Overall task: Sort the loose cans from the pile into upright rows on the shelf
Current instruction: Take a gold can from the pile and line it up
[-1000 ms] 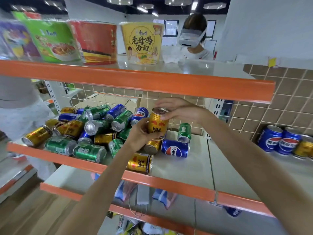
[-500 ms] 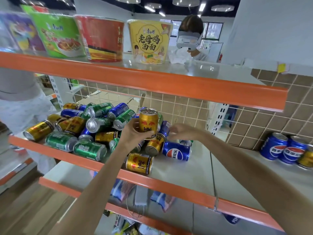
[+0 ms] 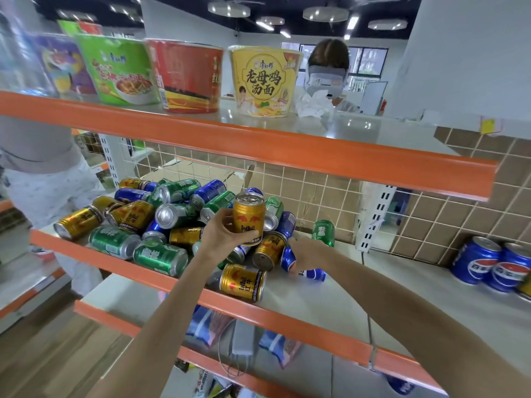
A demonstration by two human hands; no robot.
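Observation:
A pile of loose cans (image 3: pixel 161 222), gold, green and blue, lies on its sides across the left of the middle shelf (image 3: pixel 330 300). My left hand (image 3: pixel 222 235) grips a gold Red Bull can (image 3: pixel 249 218) upright above the pile's right edge. My right hand (image 3: pixel 306 254) is lower, its fingers curled round a blue Pepsi can (image 3: pixel 311 273) that lies on the shelf. An upright green can (image 3: pixel 324 232) stands just behind that hand. Upright blue Pepsi cans (image 3: pixel 474 264) stand in a row at the far right.
The upper shelf (image 3: pixel 258 139) overhangs the cans and carries noodle bowls (image 3: pixel 265 81). A wire grid (image 3: pixel 316 191) backs the middle shelf. Another gold can (image 3: pixel 242 282) lies near the orange front edge. A person wearing a headset stands behind the shelving; another stands at left.
My right hand let go of the gold can's top and dropped to the blue Pepsi can on the shelf. My left hand kept the gold can and moved it slightly left.

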